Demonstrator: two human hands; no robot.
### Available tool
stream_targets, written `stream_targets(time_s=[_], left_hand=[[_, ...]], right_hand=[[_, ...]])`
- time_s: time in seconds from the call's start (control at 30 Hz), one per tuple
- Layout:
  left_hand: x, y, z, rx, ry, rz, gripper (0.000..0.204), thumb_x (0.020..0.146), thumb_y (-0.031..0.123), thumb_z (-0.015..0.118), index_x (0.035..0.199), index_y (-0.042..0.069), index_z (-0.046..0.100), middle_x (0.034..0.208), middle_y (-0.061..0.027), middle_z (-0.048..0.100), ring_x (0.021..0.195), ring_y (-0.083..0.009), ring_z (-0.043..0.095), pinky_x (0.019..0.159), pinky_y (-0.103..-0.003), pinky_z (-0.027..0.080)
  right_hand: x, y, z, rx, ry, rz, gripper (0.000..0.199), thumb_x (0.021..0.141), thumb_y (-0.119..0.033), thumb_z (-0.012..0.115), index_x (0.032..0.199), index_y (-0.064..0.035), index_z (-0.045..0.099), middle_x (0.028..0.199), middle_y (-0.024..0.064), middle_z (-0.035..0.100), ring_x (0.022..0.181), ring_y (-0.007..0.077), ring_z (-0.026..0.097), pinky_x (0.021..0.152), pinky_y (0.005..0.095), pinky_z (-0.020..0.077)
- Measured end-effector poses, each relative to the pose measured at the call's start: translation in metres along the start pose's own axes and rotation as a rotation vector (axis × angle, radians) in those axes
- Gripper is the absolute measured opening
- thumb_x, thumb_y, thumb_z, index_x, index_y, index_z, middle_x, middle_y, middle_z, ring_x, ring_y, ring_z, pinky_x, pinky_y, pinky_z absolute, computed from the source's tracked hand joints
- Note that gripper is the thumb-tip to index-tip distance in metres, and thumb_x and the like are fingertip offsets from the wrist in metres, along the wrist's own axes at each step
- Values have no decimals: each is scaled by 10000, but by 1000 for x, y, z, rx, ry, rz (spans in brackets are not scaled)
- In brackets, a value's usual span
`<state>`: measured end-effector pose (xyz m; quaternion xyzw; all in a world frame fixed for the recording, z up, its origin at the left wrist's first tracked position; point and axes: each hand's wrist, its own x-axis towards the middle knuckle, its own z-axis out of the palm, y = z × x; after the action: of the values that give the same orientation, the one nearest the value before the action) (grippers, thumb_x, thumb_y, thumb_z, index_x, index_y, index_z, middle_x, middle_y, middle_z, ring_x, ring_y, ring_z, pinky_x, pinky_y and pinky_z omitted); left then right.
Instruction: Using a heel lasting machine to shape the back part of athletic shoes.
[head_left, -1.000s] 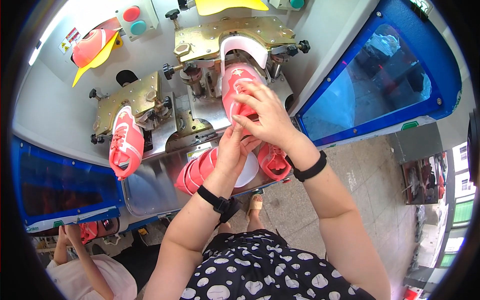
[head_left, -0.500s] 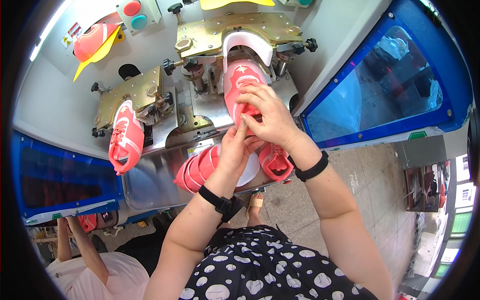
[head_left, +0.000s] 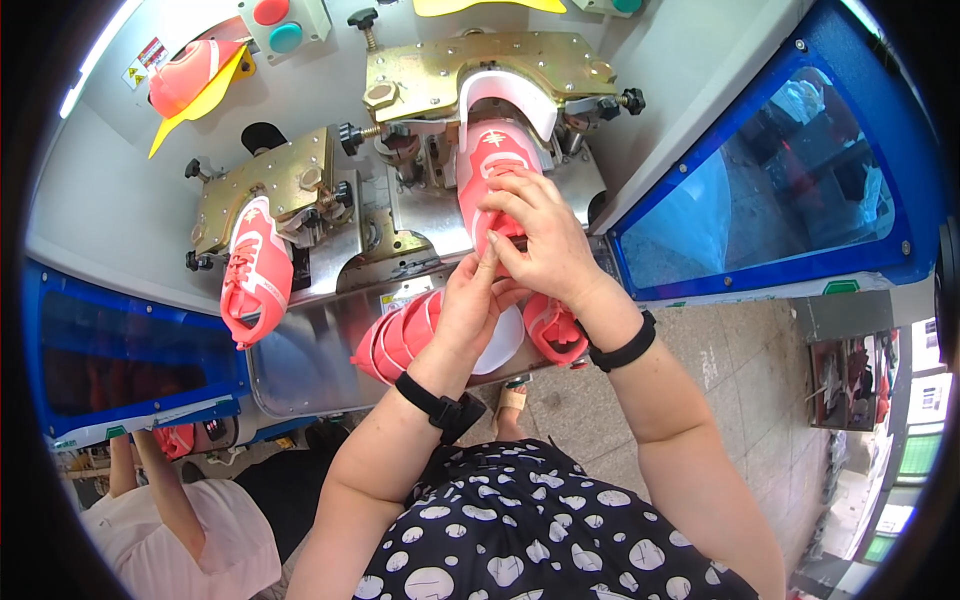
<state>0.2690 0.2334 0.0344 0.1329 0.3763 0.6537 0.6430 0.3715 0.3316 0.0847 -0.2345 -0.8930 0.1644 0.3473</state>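
Observation:
A coral shoe upper with pale trim sits toe-first in the right station of a machine, under a white curved pad and a brass-coloured plate. Both my hands are at its near, heel end. My right hand lies over the collar, fingers curled onto the shoe and thumb bent toward the heel edge. My left hand comes from below, its thumb and fingers pinching the heel edge beside the right thumb. The fingers partly hide the shoe's opening.
A second coral shoe sits in the left station. Nested coral uppers and another coral shoe lie on the metal ledge. Blue-framed side panels flank the machine. Another person is at the lower left.
The view has shifted slightly, so the machine appears a little further right. My hands keep nearly the same grip at the shoe's heel, with only small finger movement.

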Motion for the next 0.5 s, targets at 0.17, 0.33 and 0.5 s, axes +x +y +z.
stream_targets(time_s=[0.17, 0.33, 0.5], left_hand=[[2, 1, -2, 5, 6, -6, 390, 978, 394, 547, 1170, 55, 549, 1079, -74, 656, 861, -150, 672, 716, -276, 567], [3, -3, -5, 25, 10, -28, 381, 978, 390, 548, 1124, 38, 571, 1000, -93, 679, 812, -165, 683, 706, -281, 567], [5, -8, -7, 42, -21, -17, 425, 975, 433, 531, 1038, 16, 586, 943, -82, 677, 788, -180, 682, 716, -291, 578]], right_hand=[[1, -5, -2, 6, 5, 11, 323, 733, -171, 665, 1044, -88, 632, 1240, 116, 582, 1226, 359, 476, 1036, 442, 404], [13, -1, -10, 11, -94, 61, 349, 848, -264, 619, 1124, -50, 627, 1293, 150, 562, 1223, 349, 502, 1058, 442, 379], [29, 18, 0, -151, -209, 96, 476, 937, -338, 529, 1276, -3, 551, 1413, 191, 469, 1289, 369, 452, 1082, 424, 356]])
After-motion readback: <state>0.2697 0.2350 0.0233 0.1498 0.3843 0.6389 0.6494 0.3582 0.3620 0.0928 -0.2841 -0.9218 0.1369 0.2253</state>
